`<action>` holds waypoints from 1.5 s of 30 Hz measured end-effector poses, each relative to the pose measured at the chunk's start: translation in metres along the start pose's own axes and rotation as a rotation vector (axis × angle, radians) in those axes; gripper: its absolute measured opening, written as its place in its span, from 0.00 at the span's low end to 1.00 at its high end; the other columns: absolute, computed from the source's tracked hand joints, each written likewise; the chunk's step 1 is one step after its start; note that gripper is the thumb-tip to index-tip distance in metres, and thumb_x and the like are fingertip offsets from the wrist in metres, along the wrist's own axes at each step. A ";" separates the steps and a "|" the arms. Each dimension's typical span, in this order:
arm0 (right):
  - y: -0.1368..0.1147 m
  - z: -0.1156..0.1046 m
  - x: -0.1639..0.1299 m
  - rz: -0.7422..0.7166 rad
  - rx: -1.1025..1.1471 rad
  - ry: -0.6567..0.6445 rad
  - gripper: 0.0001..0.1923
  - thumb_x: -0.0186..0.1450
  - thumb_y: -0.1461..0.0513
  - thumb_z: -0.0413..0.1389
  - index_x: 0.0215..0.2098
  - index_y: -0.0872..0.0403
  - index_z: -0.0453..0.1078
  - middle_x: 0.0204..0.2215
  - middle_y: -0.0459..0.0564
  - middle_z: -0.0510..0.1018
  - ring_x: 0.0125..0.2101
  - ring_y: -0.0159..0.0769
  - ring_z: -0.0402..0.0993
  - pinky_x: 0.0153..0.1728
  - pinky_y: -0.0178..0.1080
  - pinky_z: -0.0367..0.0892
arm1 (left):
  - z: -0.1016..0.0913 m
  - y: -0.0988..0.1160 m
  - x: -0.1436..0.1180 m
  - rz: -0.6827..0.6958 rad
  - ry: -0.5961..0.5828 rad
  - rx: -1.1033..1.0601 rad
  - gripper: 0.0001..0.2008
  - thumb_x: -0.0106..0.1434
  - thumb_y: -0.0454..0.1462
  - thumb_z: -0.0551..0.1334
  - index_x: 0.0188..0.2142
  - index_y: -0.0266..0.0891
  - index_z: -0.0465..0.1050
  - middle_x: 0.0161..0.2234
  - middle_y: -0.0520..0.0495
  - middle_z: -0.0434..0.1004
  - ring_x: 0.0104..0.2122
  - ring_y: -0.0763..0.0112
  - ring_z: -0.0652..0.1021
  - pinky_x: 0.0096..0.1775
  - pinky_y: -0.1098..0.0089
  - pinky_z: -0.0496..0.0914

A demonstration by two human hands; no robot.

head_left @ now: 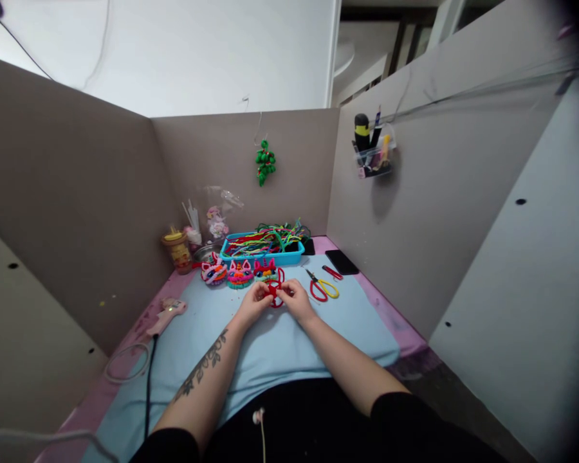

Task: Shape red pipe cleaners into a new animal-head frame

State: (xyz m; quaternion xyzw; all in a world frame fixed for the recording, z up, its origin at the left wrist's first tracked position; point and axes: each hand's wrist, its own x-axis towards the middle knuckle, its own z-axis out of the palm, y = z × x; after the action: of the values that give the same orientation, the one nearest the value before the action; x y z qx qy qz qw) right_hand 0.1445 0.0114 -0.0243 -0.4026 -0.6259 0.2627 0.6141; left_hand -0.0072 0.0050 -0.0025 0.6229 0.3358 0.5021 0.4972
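Note:
Between my two hands is a red pipe cleaner piece [273, 292], bent into loops, with one loop standing up above my fingers. My left hand [255, 302] pinches it from the left side. From the right, my right hand [294, 299] pinches the same piece, fingertips close to the left ones. Part of the red piece is hidden behind the fingers. Just beyond my hands sit three colourful fuzzy animal heads: a pink and purple one [214, 272], a pink and orange one [240, 274], and a red one [264, 269].
A blue tray [289, 259] of coloured pipe cleaners stands at the back. Right of my hands lie scissors [324, 287], a red cutter [332, 272] and a black phone [341, 262]. A pink glue gun [168, 314] with its cord lies left, near a lidded cup [177, 253]. Partitions enclose the table.

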 end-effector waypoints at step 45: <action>0.015 0.002 0.006 0.231 0.193 -0.002 0.11 0.52 0.54 0.59 0.23 0.54 0.71 0.41 0.52 0.71 0.45 0.41 0.67 0.50 0.43 0.58 | 0.001 -0.009 0.000 0.055 0.052 0.107 0.14 0.51 0.37 0.65 0.38 0.35 0.73 0.33 0.45 0.78 0.32 0.67 0.77 0.38 0.67 0.70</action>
State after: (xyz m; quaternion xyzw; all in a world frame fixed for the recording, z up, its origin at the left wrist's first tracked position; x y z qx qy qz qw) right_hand 0.1456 0.0243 -0.0335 -0.4107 -0.5479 0.3909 0.6152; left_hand -0.0058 0.0073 -0.0106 0.6443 0.3575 0.5128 0.4406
